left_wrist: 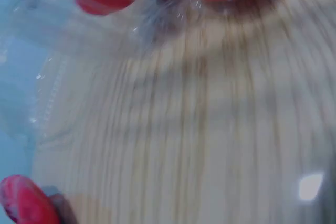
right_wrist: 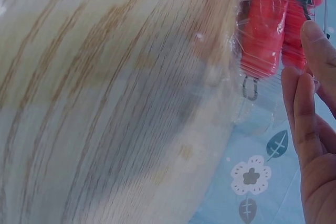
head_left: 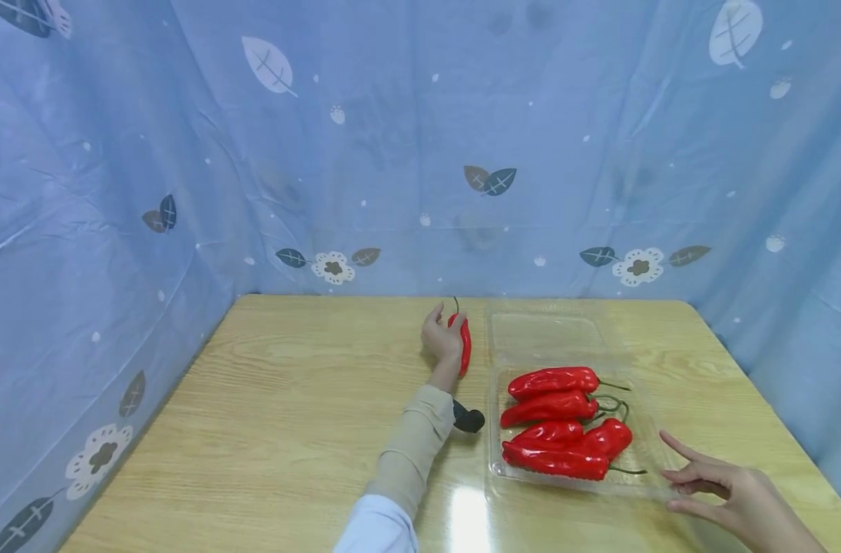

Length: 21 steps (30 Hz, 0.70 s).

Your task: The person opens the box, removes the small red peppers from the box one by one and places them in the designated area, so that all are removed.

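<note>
A red pepper point(head_left: 465, 349) with a thin stem lies towards the back of the table. My left hand point(head_left: 442, 336) is at its upper part, fingers spread, with the thumb side overlapping it. In the left wrist view a red pepper point(left_wrist: 29, 203) shows at the lower left corner; the hand itself is out of that frame. To the right, a clear plastic box point(head_left: 644, 415) holds several red peppers point(head_left: 558, 461) with green stems. Beside the box's front right corner is my right hand point(head_left: 731, 491), its fingertips at the rim, index finger extended and thumb apart.
The box's clear lid point(head_left: 547, 330) lies folded back behind it. A black rounded device point(head_left: 468, 418) sits at the left wrist. Blue patterned curtains point(head_left: 420, 153) border the wooden table point(head_left: 289, 415) at the back and sides.
</note>
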Each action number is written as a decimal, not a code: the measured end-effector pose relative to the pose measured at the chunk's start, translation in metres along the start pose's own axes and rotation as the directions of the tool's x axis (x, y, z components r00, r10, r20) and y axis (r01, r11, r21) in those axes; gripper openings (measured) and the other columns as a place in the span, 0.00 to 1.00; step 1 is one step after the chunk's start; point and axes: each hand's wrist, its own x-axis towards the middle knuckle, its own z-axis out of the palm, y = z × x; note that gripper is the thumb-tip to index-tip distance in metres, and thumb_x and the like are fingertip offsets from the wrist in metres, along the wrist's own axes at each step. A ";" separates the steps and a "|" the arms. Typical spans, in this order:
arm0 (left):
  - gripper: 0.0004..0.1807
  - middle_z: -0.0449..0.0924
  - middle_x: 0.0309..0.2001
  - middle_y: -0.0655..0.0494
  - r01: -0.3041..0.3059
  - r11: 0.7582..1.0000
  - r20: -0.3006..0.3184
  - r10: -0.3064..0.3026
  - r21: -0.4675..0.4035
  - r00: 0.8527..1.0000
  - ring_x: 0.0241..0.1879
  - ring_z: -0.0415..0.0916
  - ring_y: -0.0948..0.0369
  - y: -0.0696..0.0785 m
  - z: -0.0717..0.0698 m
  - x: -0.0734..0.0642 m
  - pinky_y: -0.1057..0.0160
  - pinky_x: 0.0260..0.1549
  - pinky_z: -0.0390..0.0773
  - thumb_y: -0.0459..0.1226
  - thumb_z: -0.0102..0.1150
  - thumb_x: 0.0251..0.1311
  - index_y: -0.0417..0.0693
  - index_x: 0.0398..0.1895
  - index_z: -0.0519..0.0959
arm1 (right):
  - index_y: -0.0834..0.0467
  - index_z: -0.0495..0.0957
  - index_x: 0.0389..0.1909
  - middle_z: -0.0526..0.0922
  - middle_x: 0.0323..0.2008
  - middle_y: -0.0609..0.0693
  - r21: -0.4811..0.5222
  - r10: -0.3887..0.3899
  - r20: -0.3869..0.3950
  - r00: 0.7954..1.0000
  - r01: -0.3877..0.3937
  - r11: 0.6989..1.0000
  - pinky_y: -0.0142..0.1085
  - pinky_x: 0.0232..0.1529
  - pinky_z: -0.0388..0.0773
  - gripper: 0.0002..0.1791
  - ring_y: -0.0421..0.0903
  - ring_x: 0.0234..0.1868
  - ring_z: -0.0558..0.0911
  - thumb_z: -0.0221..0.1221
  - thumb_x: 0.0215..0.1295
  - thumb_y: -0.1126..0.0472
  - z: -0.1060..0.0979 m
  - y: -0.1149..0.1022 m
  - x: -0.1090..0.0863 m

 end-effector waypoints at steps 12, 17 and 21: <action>0.21 0.78 0.54 0.41 -0.071 0.913 0.391 0.241 -0.401 0.888 0.56 0.75 0.52 0.025 -0.038 0.009 0.62 0.57 0.72 0.31 0.66 0.56 0.36 0.54 0.79 | 0.59 0.83 0.46 0.75 0.54 0.27 -0.090 -0.065 -0.067 0.996 0.058 0.994 0.16 0.27 0.72 0.32 0.20 0.37 0.78 0.76 0.30 0.70 -0.007 -0.004 0.013; 0.21 0.79 0.56 0.47 -0.143 0.912 0.544 0.349 -0.384 0.763 0.58 0.74 0.57 0.028 -0.052 -0.004 0.62 0.58 0.72 0.32 0.65 0.58 0.40 0.55 0.79 | 0.60 0.84 0.40 0.71 0.57 0.26 -0.078 -0.097 -0.061 0.993 0.092 0.993 0.16 0.30 0.73 0.27 0.20 0.38 0.79 0.76 0.30 0.71 -0.007 -0.008 0.015; 0.21 0.79 0.55 0.51 -0.173 0.905 0.692 0.410 -0.388 0.595 0.57 0.74 0.61 0.025 -0.063 -0.028 0.65 0.57 0.71 0.32 0.65 0.57 0.42 0.56 0.79 | 0.58 0.85 0.35 0.71 0.59 0.29 -0.051 -0.074 -0.054 0.996 0.071 0.996 0.16 0.30 0.74 0.22 0.21 0.38 0.79 0.75 0.32 0.71 -0.004 -0.010 0.005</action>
